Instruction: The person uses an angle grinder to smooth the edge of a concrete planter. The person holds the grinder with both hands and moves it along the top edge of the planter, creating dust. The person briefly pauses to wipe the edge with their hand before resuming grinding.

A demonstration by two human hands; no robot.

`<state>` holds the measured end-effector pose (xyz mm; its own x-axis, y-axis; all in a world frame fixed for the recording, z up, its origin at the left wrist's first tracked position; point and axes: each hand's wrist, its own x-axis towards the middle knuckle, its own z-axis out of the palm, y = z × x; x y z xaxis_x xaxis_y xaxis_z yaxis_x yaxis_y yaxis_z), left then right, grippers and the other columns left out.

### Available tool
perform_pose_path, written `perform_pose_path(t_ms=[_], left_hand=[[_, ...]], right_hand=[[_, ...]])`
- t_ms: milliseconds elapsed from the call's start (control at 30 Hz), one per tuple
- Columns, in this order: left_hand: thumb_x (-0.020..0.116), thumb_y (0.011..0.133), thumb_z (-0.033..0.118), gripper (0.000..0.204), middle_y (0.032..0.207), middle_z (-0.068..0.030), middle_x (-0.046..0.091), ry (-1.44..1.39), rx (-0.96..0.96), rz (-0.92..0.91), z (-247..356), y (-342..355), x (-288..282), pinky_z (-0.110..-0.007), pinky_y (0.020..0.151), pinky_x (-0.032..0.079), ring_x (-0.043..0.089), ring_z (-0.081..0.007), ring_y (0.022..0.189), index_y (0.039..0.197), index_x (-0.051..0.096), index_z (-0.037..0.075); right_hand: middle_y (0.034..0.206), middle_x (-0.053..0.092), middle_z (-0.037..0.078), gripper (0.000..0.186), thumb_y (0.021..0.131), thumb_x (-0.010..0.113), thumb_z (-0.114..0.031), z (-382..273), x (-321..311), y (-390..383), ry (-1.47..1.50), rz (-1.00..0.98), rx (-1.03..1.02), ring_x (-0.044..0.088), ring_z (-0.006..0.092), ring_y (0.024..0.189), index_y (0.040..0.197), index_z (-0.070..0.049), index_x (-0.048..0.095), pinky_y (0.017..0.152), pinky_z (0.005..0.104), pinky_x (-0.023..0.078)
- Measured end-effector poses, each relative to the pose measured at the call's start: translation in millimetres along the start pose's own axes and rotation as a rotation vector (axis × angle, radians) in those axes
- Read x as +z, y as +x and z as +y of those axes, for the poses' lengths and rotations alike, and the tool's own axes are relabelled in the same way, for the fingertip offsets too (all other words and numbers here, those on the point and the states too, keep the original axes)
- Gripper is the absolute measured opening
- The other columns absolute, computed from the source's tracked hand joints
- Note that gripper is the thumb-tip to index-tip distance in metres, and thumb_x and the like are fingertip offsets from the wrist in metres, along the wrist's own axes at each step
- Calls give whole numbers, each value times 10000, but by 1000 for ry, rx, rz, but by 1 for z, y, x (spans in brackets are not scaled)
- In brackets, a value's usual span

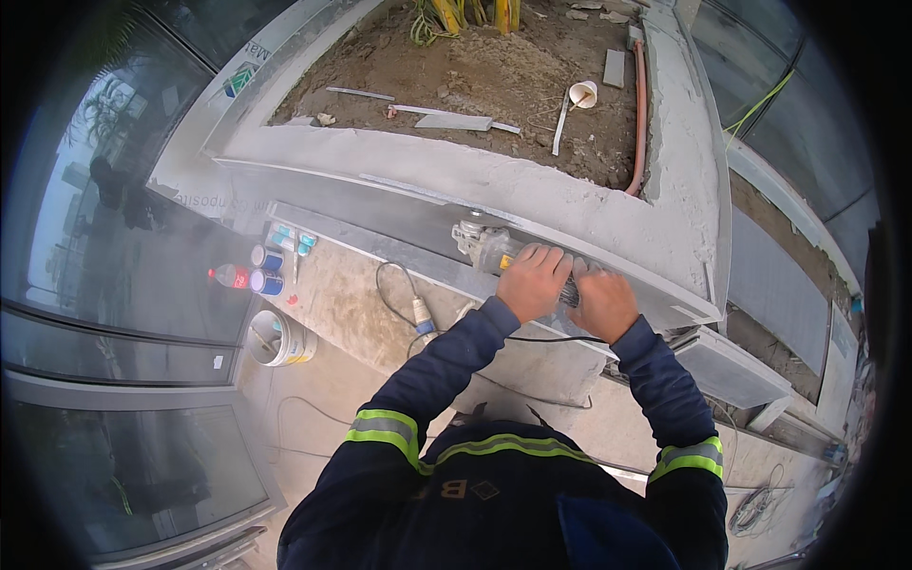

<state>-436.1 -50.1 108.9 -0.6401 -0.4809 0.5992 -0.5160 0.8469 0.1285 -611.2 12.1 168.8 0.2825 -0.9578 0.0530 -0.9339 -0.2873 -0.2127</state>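
Left hand (534, 280) — fingers wrapped over the body of a handheld power grinder (489, 249). Right hand (602, 300) — closed around the tool's rear end, just beside the left; both forearms in dark sleeves with reflective yellow-and-grey bands.

Grinder: lies against the upper edge of a long grey stone slab (408, 249) that runs along the front of a raised cement planter wall (532, 195); its head points to the person's left. A black power cord (394, 294) trails down from it to a blue-and-white plug (424, 316) on the concrete ledge (351, 294).

State of work, as judged: the tool sits partway along the slab, with a long stretch of edge to its left and a shorter one to its right. Whether either stretch is finished cannot be told; a haze of dust hangs at the left.

Containers and labels:
- clear plastic bottle with red label (228, 276), lying on its side at the ledge's left end;
- blue cans with pale lids (267, 270), clustered beside it;
- small teal-capped tubes (285, 236), just above the cans;
- white bucket with a yellow-and-blue label (277, 338), standing below the ledge;
- white cup (582, 93) on the soil in the planter;
- blue-and-green printed mark (237, 81) on the pale board at the planter's far left.
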Motion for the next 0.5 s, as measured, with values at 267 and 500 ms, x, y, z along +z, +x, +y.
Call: perform_pose_path(t_ms=[267,500], left_hand=[[643,803,174,303,988,-107,621,18,53,36,44,5,-9,-419,950,518,641,-284,961,1052,649,2],[625,832,182,260,958,-94,603,65,51,87,34,3,-4,-405,930,512,627,-266,934,1035,652,20]], right_hand=[[947,699,274,531,658,847,-147,-1,-28,-40,34,-59,86,708,461,871,1095,44,612,775,516,580],[885,713,261,519,652,848,-144,4,-12,-28,37,-35,66,706,459,865,1090,46,644,783,523,572]])
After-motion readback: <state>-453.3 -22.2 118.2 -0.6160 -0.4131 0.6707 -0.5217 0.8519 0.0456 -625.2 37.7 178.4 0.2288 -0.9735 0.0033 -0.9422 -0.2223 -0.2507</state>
